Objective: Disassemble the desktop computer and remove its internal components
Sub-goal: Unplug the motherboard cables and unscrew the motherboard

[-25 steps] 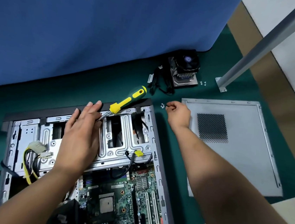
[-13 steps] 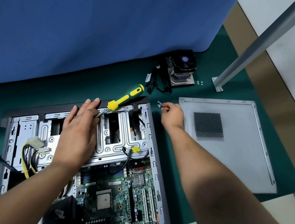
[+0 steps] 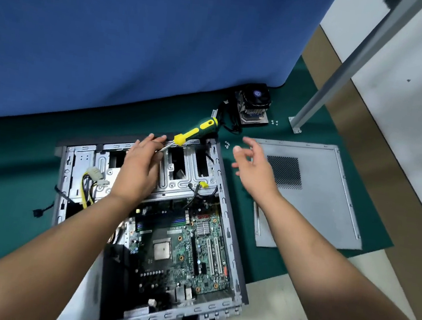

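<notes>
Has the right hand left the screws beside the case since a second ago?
Yes. The right hand has opened and drawn back from the screws, toward the side panel.

no readable text, labels, numbers

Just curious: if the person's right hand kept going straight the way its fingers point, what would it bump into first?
Probably the small loose screws on the green mat just beyond the right hand; the hand's height is hard to judge.

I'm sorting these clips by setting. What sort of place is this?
Probably a repair or teardown workbench: a dark green mat covers the surface, a blue fabric partition backs it, and a removed grey metal side panel lies beside the opened grey desktop computer case.
</notes>
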Motion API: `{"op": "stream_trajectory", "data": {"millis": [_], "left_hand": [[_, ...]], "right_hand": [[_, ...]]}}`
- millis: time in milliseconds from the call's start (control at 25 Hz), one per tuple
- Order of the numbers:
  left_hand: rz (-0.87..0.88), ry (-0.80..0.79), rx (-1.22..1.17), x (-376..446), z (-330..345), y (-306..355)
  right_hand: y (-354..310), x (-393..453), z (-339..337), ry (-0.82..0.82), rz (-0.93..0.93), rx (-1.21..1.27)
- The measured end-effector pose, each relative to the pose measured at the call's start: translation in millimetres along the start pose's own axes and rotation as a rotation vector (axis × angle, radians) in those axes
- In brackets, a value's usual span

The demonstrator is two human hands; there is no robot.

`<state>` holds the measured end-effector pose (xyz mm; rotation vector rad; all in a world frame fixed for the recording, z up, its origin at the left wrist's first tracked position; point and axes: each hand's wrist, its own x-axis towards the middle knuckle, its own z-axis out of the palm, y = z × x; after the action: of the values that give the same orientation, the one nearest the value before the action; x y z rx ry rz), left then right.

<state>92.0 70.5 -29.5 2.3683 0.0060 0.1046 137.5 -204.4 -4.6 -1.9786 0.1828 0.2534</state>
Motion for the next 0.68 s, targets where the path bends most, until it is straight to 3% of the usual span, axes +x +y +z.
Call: {"op": "stream_trajectory", "data": {"millis": [160,280,400,480,600,680], "left_hand": [[0.160,-0.065,0.082,-41,-13,15],[0.353,-0.053,0.167,-69,-14,31],[0.106,0.022,-0.010,-85,-18,34],[-0.083,0.050,-0.098,-100,-27,30],[-0.103,-0.008,-0.049,-124,-43,30],[-0.041,-0.033,-0.116,-135,-56,44]], "right_hand": [[-38,-41,-8,-0.181,-0.486,-0.710],[-49,-65,2,-0.280,-0.536,-1.084],[-41,-86,5,-0.208,-0.369,-1.078],[-33,-97,3,-0.111,-0.195,-0.868],[-19,-110,12,-0.042,-0.024,-0.584],[-11,-115,25,-0.035,-0.009,-0.600]]}}
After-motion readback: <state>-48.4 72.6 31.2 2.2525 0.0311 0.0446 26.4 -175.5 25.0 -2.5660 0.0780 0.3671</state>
